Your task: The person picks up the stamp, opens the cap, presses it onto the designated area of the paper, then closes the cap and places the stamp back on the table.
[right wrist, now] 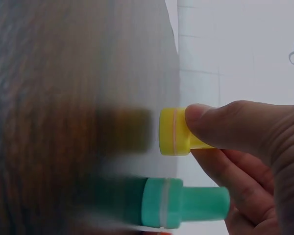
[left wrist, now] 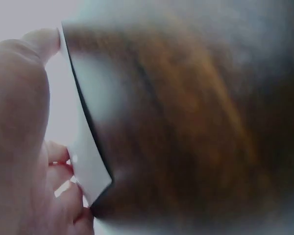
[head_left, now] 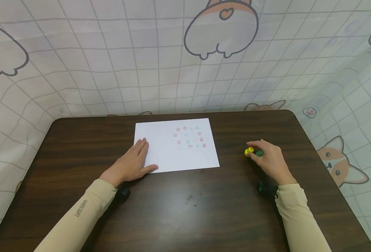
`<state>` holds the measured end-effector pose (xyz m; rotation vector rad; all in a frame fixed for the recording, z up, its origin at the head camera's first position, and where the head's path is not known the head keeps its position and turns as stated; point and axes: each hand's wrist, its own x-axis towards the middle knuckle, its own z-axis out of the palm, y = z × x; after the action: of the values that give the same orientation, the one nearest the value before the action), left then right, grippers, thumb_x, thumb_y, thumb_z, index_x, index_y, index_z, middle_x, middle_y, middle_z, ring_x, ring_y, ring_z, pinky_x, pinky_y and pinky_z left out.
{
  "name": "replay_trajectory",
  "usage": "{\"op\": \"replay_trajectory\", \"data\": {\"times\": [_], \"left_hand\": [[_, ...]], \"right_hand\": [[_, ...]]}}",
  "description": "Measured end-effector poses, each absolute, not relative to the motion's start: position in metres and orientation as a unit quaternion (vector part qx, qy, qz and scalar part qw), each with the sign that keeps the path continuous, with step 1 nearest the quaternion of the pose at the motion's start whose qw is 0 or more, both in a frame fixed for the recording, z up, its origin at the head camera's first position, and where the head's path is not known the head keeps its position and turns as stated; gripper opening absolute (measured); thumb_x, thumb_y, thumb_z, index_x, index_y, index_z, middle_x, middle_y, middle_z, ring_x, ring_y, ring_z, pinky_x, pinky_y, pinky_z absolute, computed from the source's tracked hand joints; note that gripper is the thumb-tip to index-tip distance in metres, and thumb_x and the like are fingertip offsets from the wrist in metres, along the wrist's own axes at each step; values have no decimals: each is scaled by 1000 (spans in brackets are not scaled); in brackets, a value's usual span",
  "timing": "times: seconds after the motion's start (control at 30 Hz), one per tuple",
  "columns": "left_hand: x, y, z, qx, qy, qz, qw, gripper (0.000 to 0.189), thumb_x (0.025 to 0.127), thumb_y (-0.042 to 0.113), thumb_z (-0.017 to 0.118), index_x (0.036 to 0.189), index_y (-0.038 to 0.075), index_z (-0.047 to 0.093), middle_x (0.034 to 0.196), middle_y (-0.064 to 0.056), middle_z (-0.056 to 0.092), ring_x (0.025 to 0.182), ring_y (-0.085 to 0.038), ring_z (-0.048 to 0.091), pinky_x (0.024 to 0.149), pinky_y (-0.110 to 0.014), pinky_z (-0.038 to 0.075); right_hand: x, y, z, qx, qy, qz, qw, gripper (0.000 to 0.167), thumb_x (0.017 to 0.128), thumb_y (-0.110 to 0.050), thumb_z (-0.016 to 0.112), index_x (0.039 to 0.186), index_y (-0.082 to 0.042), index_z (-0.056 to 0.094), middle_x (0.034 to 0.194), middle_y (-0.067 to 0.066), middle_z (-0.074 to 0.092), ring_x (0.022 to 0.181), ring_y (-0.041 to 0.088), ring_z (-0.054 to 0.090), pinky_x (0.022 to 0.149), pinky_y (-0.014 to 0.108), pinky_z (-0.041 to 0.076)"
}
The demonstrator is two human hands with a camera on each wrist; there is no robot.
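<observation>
A yellow toy stamp [head_left: 249, 151] is pinched between the thumb and fingers of my right hand [head_left: 271, 161]. In the right wrist view the yellow stamp [right wrist: 169, 132] appears slightly raised above its reflection in the tabletop. Close beside it a green stamp [right wrist: 186, 203] stands on the table, partly behind the hand in the head view. My left hand [head_left: 131, 163] lies with spread fingers over the left edge of a white sheet of paper [head_left: 169, 157]. Small red and teal prints [head_left: 190, 137] mark the sheet's right half. The left wrist view shows the paper's edge [left wrist: 85, 152] under the fingers.
The dark wooden table [head_left: 185, 213] has rounded far corners. Behind it hangs a white grid-patterned cloth [head_left: 135, 63] with cartoon dogs. A sliver of something red [right wrist: 157, 233] shows below the green stamp in the right wrist view.
</observation>
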<state>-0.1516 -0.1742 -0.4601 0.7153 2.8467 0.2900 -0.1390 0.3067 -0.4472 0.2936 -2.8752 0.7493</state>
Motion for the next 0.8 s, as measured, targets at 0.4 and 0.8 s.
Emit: {"op": "replay_trajectory", "data": {"times": [0.4,0.8], "left_hand": [[-144,-169,-457,253,956,100,106,93,101,54,58,157,-14,27,168,-34,22,159,-47,22,129,-58,27],[-134,-168,-459,256,955,108,106,92,101,52,58,156,-15,26,167,-34,23,158,-48,23,128,-59,28]], "right_hand": [[-133,290,-440,134,-942,264,160,36,79,-2,87,113,-7,77,111,17,79,125,51,64,100,66,53],[-126,271,-433,144,-916,312,207,40,76,-9,91,114,-15,79,108,6,81,95,13,74,80,9,50]]}}
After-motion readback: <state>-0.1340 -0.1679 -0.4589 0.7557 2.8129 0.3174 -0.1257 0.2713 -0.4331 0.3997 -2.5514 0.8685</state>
